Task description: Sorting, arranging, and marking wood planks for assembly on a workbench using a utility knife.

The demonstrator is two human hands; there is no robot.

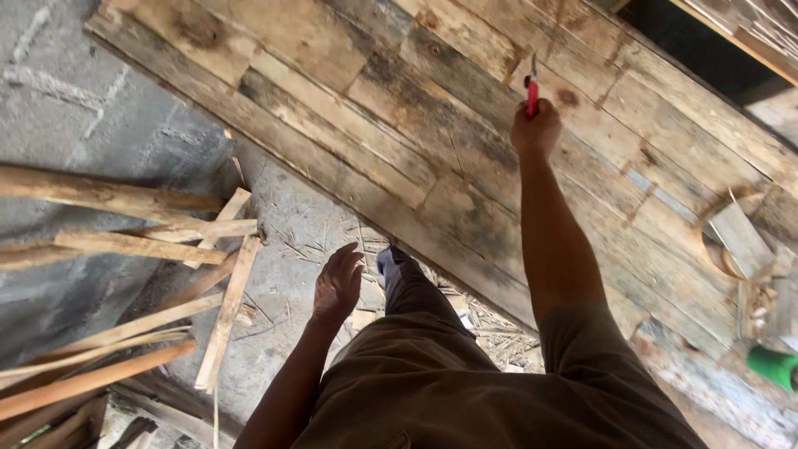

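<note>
While right hand (536, 129) grips red tool (532, 93), left hand (337, 283) open.

The right arm stretches straight out from the shoulder, its short olive sleeve at the upper arm, and the right hand (536, 131) is closed in a fist, knuckles turned away. The left arm hangs lower beside the raised knee, bent at the elbow, and the left hand (337, 285) is open with fingers loosely spread, holding nothing.

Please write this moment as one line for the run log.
right hand: grips red-handled tool against weathered wooden plank surface | left hand: open, empty | loose wooden strips: left, on ground
</note>
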